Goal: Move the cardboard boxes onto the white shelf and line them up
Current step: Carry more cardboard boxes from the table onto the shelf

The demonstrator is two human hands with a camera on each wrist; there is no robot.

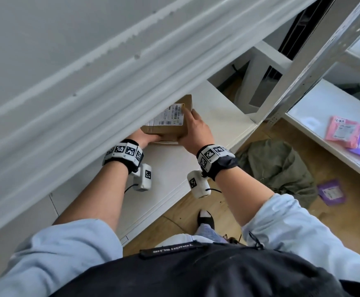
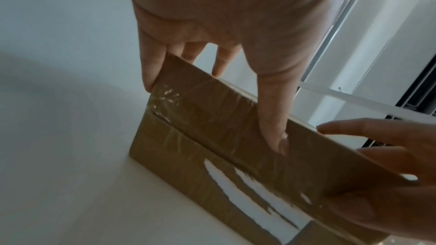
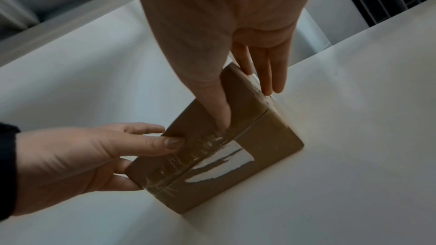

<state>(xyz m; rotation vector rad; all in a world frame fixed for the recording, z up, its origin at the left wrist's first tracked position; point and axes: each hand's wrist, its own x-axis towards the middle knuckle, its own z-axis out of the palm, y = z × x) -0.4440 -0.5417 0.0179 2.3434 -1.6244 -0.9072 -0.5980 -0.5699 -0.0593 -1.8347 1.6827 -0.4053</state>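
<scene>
One brown cardboard box [image 1: 166,125] with a white shipping label on top stands on the white shelf [image 1: 170,174], partly hidden under the shelf board above. My left hand [image 1: 147,138] holds its left end. In the left wrist view, the left hand [image 2: 212,16] has its thumb on the taped front face of the box [image 2: 212,137] and its fingers behind it. My right hand [image 1: 196,131] grips the right end. In the right wrist view, the right hand [image 3: 224,16] pinches the box [image 3: 259,137], thumb in front, fingers along the far side.
The upper shelf board [image 1: 67,71] hangs low over the left. A metal upright [image 1: 316,61] stands at the right. A green bag [image 1: 277,168] and a purple mailer [image 1: 332,191] lie on the wooden floor. Pink and purple mailers [image 1: 344,131] lie on a neighbouring shelf.
</scene>
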